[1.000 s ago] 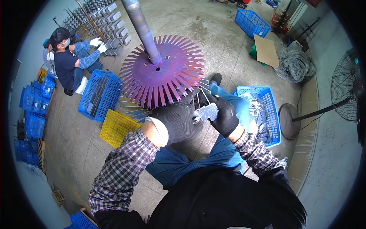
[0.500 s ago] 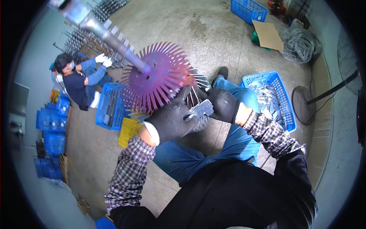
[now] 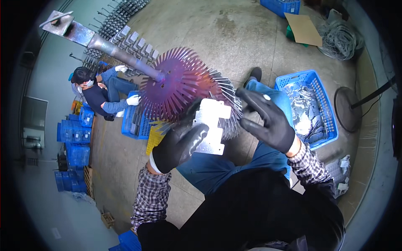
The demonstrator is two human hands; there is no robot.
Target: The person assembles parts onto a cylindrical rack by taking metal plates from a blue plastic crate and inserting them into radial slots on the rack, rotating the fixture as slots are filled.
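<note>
A flat metal plate [image 3: 211, 125] with notched edges is sitting at the centre of the frame, just below a purple finned disc [image 3: 180, 90] on a long grey pole [image 3: 104, 44] that is running to the upper left. The left hand [image 3: 181, 142], in a black glove, is gripping the plate from its lower left edge, fingers curled up around it. The right hand [image 3: 266, 119], also black-gloved, is hovering just right of the plate with its fingers spread wide and holding nothing; whether a fingertip is touching the plate's edge cannot be told. Silvery fins [image 3: 228, 98] are sticking out behind the plate on the disc's right side.

To the right, a blue crate [image 3: 324, 108] is holding more grey metal pieces. At the left, another person [image 3: 100, 92] in white gloves is sitting on the floor beside a second blue crate [image 3: 132, 121], with a yellow crate [image 3: 153, 140] next to it. Stacked blue crates [image 3: 73, 144] are standing at the far left, and a piece of cardboard [image 3: 303, 29] is lying at the upper right.
</note>
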